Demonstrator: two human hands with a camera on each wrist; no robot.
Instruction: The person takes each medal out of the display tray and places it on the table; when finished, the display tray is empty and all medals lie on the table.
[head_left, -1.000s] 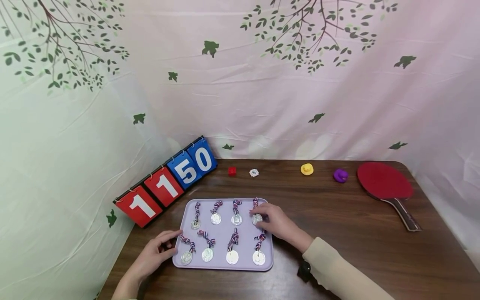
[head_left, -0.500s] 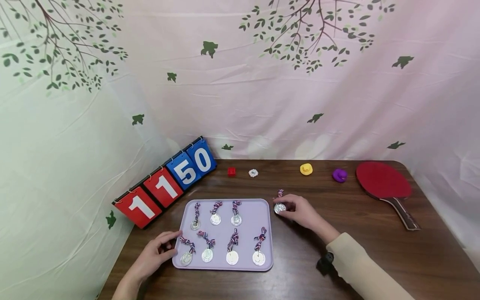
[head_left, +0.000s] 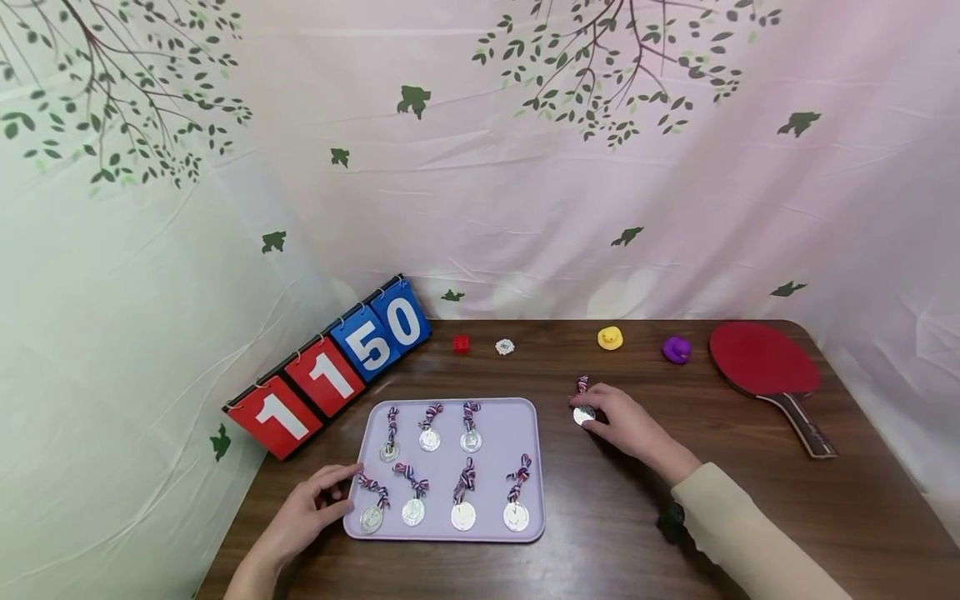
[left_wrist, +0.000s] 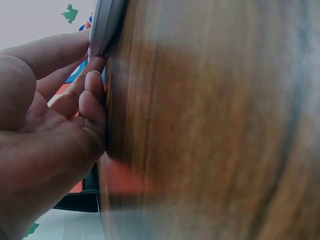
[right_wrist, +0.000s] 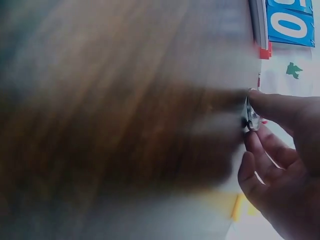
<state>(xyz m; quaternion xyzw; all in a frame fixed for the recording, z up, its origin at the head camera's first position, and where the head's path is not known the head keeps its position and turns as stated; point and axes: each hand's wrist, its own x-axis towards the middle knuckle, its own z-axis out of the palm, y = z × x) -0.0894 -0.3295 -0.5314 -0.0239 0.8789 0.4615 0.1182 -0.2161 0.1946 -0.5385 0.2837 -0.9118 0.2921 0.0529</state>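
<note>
Beyond the right edge of a lilac tray, my right hand pinches a silver medal between thumb and fingers, low over the table. Its knotted red, white and blue ribbon sticks out on the far side. In the right wrist view the medal shows edge-on at the fingertips. My left hand rests at the tray's left edge, thumb and fingertips touching the rim. On the tray lie several like medals, three in the back row, such as the medal, and more in front, such as the medal.
A flip scoreboard reading 11 and 50 leans at the back left. Along the table's back are a red brick, a white chip, a yellow duck and a purple duck. A red table tennis paddle lies far right.
My right hand has taken the back right medal off the tray and carried it rightward past the edge. The left hand has stayed at the tray's left rim.
</note>
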